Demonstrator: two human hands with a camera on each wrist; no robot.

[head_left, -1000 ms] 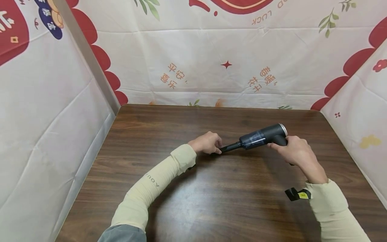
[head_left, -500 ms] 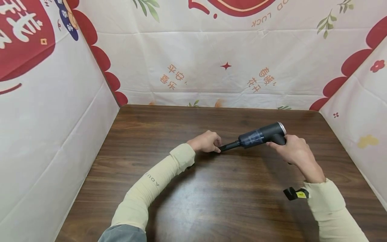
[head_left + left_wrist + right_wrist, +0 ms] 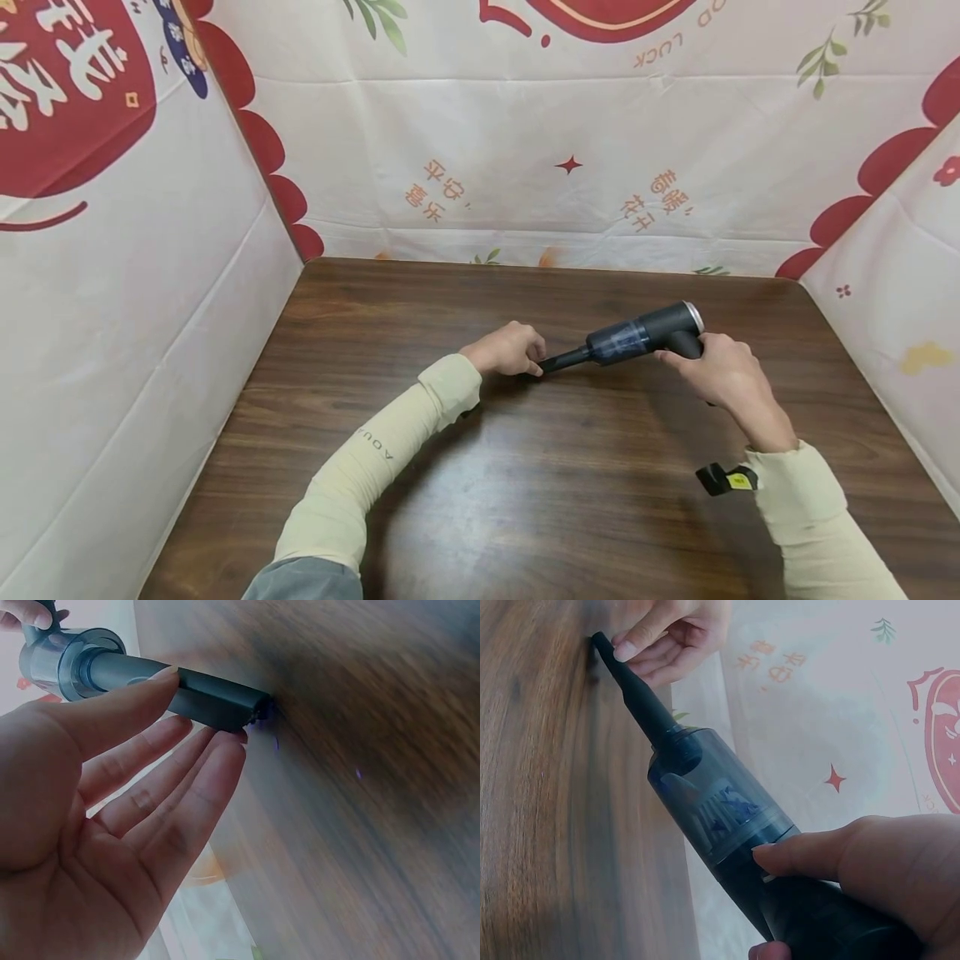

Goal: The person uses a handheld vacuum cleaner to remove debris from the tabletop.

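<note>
A black handheld vacuum cleaner (image 3: pixel 663 327) with a see-through dust cup (image 3: pixel 705 776) is held low over the brown table, tilted down to the left. My right hand (image 3: pixel 731 371) grips its handle, the thumb lying along the body in the right wrist view. At the other end my left hand (image 3: pixel 512 350) pinches the narrow nozzle (image 3: pixel 214 696), thumb on one side and fingertips on the other. The nozzle's tip is right at the tabletop. A tiny purple scrap (image 3: pixel 358 773) lies near it, and blue-purple bits show inside the cup.
The wooden table (image 3: pixel 450 517) meets a white printed cloth (image 3: pixel 517 125) at its back edge. Similar cloth panels stand along the left (image 3: pixel 150 333) and right (image 3: pixel 900 275) sides. Beside the right wrist sits a small black device (image 3: pixel 712 479).
Both hands and the vacuum cleaner have shifted slightly left along the table, grips unchanged. The left cloth panel has swung against the back corner, covering the grey gap there.
</note>
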